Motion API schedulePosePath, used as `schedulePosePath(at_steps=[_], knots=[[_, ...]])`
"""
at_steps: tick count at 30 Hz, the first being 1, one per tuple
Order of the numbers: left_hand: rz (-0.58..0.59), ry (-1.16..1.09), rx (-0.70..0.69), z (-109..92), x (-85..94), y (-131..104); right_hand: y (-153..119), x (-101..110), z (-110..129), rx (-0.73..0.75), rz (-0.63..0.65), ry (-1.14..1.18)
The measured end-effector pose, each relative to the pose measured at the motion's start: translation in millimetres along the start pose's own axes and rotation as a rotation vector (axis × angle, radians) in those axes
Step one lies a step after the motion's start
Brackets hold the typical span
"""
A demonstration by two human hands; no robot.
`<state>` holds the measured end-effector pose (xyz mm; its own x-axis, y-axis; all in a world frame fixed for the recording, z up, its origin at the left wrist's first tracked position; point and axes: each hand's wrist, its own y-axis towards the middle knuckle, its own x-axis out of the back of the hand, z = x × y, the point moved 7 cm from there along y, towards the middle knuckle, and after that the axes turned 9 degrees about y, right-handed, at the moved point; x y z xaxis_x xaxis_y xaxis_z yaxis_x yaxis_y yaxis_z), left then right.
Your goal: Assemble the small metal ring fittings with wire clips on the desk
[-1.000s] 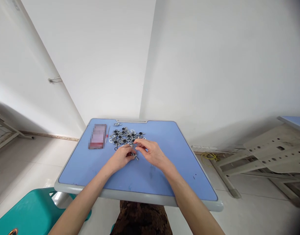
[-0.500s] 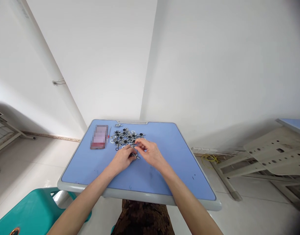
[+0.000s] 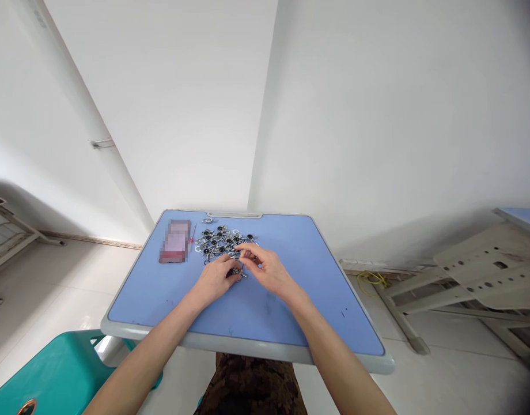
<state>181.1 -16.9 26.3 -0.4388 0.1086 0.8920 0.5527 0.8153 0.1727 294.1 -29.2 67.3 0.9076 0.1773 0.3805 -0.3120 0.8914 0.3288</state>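
My left hand [image 3: 214,280] rests on the blue desk with its fingers curled round a small silvery metal part [image 3: 244,275], which pokes out past the fingertips. Just right of it, my right hand [image 3: 269,272] is closed in a pinch above that part. Whatever the right fingertips grip is too small to make out. Beyond both hands lies a pile of small metal parts [image 3: 220,241], many with round black pieces and thin shanks. One similar metal piece [image 3: 209,221] sits apart at the desk's far edge.
On the left of the desk [image 3: 299,253] lies a pixelated flat rectangular object [image 3: 175,241], with a thin red-ended tool [image 3: 192,233] beside it. A teal stool [image 3: 49,369] stands at lower left. Another desk [image 3: 476,271] is on the right, near a yellow cable [image 3: 372,279].
The view has shifted slightly. My right index finger reaches a little further over the pile's near edge, while my left hand keeps its hold on the metal part.
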Motion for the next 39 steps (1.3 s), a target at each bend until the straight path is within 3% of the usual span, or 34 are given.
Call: schedulePosePath(at_steps=[4, 11, 27, 39], knots=[[0.001, -0.009, 0.001, 0.2, -0.4, 0.0, -0.8, 1.6, -0.4, -0.029, 0.062, 0.049], [0.015, 0.033, 0.025, 1.5, -3.0, 0.7, 0.8, 9.0, -8.2, -0.039, -0.05, 0.06], [0.002, 0.105, 0.04, -1.1, -3.2, -0.3, 1.4, 6.5, -5.4, 0.014, -0.16, -0.09], [0.116, -0.154, -0.057, 1.8, -1.3, -6.5, -0.6, 3.4, -2.7, 0.132, -0.12, -0.158]])
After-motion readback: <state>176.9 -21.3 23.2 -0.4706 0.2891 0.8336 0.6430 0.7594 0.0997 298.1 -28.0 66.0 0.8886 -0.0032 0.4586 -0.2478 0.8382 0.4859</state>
